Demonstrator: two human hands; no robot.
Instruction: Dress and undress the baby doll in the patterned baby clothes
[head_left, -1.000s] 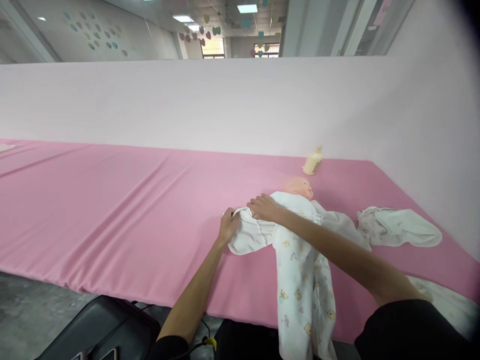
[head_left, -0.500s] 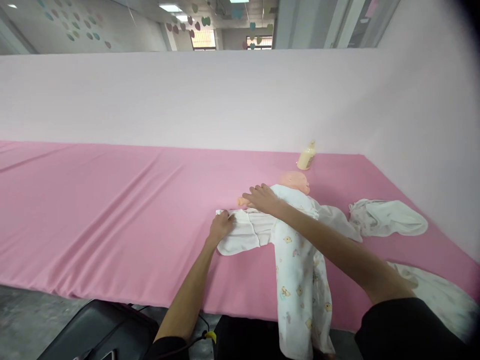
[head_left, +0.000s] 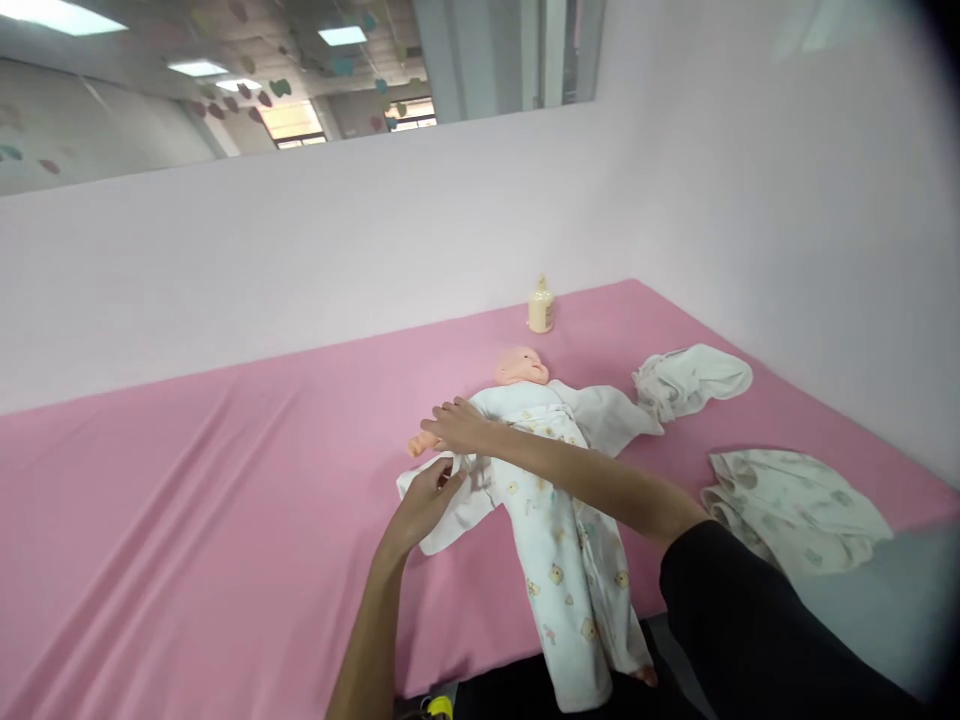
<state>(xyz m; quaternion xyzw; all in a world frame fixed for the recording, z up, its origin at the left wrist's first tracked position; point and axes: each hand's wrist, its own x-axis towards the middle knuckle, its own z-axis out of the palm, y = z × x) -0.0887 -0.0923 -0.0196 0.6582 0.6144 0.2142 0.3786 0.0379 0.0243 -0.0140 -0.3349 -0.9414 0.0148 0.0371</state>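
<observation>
A baby doll [head_left: 521,366] lies on its back on the pink-covered table, wearing a white top [head_left: 517,398] and white trousers with small animal prints [head_left: 551,560]. Its bare forearm and hand [head_left: 420,444] stick out to the left. My right hand [head_left: 459,425] reaches across the body, its fingers over that arm. Just below, my left hand [head_left: 427,500] pinches the edge of the top's loose white sleeve [head_left: 454,520], which is spread on the table. The other sleeve [head_left: 607,415] stretches out to the right.
A pale yellow pump bottle [head_left: 541,308] stands behind the doll's head, near the white wall [head_left: 337,240]. A crumpled white garment [head_left: 694,380] and a printed white cloth [head_left: 802,510] lie to the right. The pink sheet [head_left: 187,520] shows wrinkles on the left.
My view has turned to the right. My left hand has shifted from the sleeve's outer end to its upper edge, closer to the right hand. My right hand stays by the doll's arm.
</observation>
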